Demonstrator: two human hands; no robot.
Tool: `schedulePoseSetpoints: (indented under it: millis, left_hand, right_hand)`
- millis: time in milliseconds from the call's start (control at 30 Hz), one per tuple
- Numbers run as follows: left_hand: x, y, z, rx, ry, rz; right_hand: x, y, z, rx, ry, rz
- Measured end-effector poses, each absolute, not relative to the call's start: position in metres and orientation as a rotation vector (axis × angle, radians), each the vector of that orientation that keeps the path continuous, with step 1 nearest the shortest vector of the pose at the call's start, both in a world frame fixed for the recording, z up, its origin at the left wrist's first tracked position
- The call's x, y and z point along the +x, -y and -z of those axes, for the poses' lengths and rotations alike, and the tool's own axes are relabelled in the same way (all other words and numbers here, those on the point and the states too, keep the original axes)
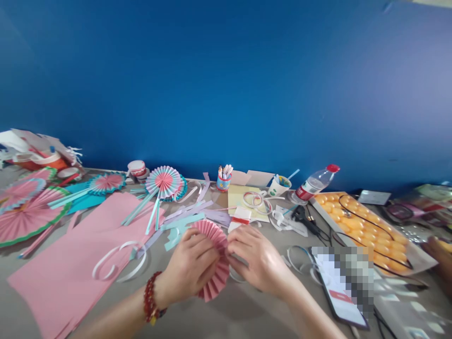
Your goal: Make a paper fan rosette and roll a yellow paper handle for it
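A round pink pleated paper fan (218,281) stands tilted between my hands at the near middle of the table. My left hand (192,263), with a dark red bead bracelet at the wrist, is closed around its left side. At the right edge of the fan, my right hand (256,256) is closed with thumb and fingertips pinched together; the exact grip there is partly hidden. Just behind my left hand lie scraps of mint paper (176,235) and lilac strips (192,210). A small white and red piece (241,215) sits behind my right hand.
Pink paper sheets (70,263) and finished fans (163,181) spread over the left. Toward the blue wall stand a pencil cup (223,181), a paper cup (278,186) and a water bottle (312,187). On the right lie a phone (335,287), cables and an orange bubbled tray (363,230); another person's hand (439,254) shows.
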State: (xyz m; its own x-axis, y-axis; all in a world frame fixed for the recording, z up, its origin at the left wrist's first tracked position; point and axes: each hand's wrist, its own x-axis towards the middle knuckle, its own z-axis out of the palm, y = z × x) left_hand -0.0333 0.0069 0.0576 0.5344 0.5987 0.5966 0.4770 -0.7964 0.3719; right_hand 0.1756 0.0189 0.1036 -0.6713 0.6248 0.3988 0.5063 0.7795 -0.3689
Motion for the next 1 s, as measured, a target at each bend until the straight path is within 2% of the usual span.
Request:
schedulePoseSetpoints:
  millis: [433, 633, 833, 1000]
  left_hand:
    - [-0.048, -0.001, -0.059, 2.439, -0.962, -1.227]
    - [-0.056, -0.002, -0.037, 1.786, -1.227, -1.272]
    - [-0.050, 0.001, -0.029, 1.056, -0.885, -0.953]
    - [-0.042, 0.001, -0.034, 0.901, -0.767, -0.933]
  right_hand:
    - [0.190, -0.021, -0.105, -0.870, 2.343, -0.278]
    - [0.195, -0.021, -0.103, -0.866, 2.277, -0.289]
    - [0.195, -0.020, -0.100, -0.833, 2.293, -0.286]
    - [0.195, -0.017, -0.101, -0.899, 2.364, -0.176]
